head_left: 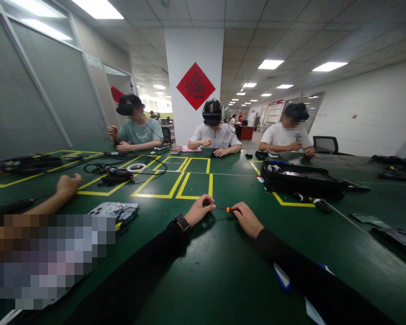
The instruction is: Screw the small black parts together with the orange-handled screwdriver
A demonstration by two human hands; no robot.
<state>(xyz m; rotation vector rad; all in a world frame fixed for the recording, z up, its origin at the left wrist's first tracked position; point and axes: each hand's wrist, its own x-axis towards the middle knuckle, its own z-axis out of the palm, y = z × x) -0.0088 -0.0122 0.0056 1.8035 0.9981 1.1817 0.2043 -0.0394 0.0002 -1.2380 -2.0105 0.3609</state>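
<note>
My left hand (199, 211) is closed around the dark, rounded end (206, 203) of a small tool or cable just above the green table. From it a thin dark rod (219, 208) runs across toward my right hand (246, 218). Near the right fingertips sits a small orange piece (228, 210), with a dark bit beside it. The fingers of my right hand pinch that end. Its exact kind is too small to make out. A dark watch (182, 222) is on my left wrist.
Yellow tape (192, 197) marks rectangles on the green table (203, 280). An open black case (301, 176) stands at right, near a black-and-yellow tool (320, 204). Cables and a transparent box (113, 210) lie left, near another person's hand (68, 184). Three people in headsets sit opposite.
</note>
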